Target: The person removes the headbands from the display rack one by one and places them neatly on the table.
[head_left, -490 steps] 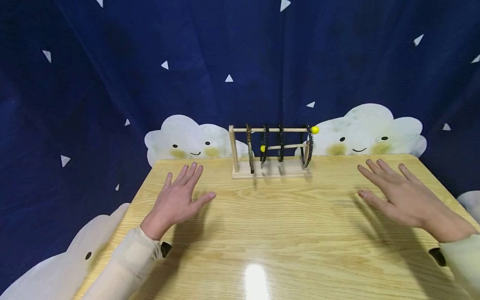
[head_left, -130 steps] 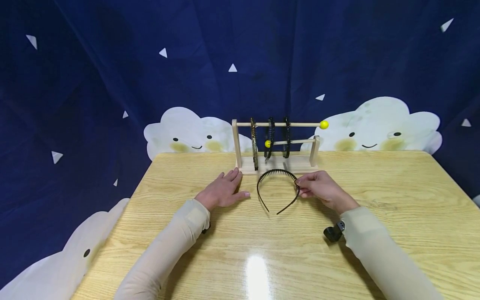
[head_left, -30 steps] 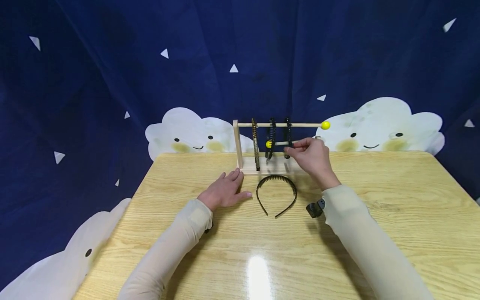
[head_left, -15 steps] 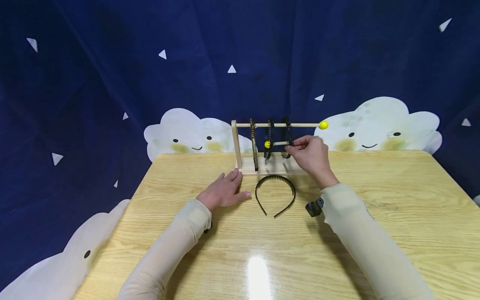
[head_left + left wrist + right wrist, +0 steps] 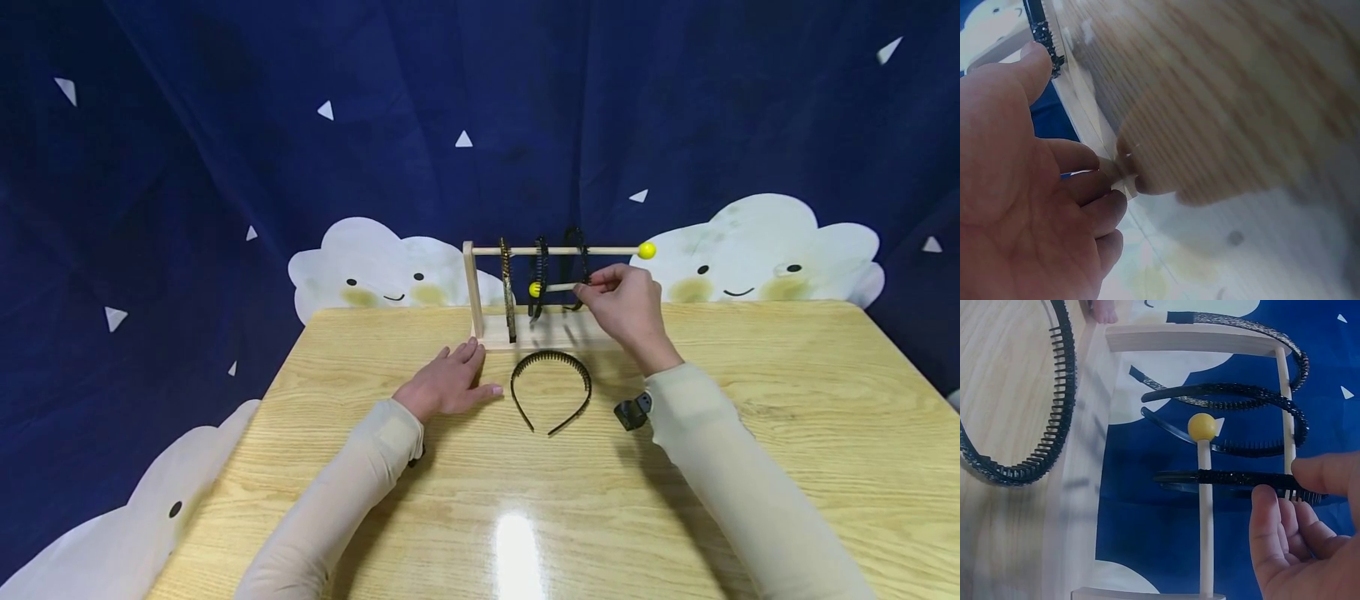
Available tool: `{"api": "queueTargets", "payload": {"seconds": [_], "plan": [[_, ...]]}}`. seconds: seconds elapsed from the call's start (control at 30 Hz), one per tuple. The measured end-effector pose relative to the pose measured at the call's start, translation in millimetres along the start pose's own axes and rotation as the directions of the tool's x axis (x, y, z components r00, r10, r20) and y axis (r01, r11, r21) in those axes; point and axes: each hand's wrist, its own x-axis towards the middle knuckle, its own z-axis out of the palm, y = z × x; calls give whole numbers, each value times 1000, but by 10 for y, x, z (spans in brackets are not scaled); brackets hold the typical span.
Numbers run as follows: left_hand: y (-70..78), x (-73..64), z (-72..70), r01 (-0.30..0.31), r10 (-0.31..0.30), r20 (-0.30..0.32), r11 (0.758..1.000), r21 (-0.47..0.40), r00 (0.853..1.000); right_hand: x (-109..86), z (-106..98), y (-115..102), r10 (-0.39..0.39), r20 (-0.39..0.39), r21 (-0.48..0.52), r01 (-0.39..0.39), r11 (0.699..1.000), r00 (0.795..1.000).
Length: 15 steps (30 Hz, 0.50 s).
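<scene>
My right hand pinches a black headband between thumb and fingers, near the lower rod of a wooden headband rack. That headband is still looped round the upper rod, slightly turned. My left hand lies with fingers extended, fingertips at the front left corner of the rack's base. A toothed black headband lies on the table in front of the rack. Further left on the upper rod hang another black headband and a gold-and-black glittery headband.
The rack's upper rod ends in a yellow ball at the right, the lower rod in another yellow ball facing left. A wooden table spreads toward the person. Behind hangs a dark blue curtain with white clouds.
A headband went from the rack's right end to the table, and the right hand let it go. It now grips another, which has risen slightly and turned. The left hand came to the base.
</scene>
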Motion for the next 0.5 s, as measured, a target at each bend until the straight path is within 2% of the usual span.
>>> {"api": "queueTargets", "payload": {"seconds": [0.5], "plan": [[11,-3,-5,3,-3,11,1000,-5,1000,14,-117,-106,-23,-56,37,25,999,998]]}}
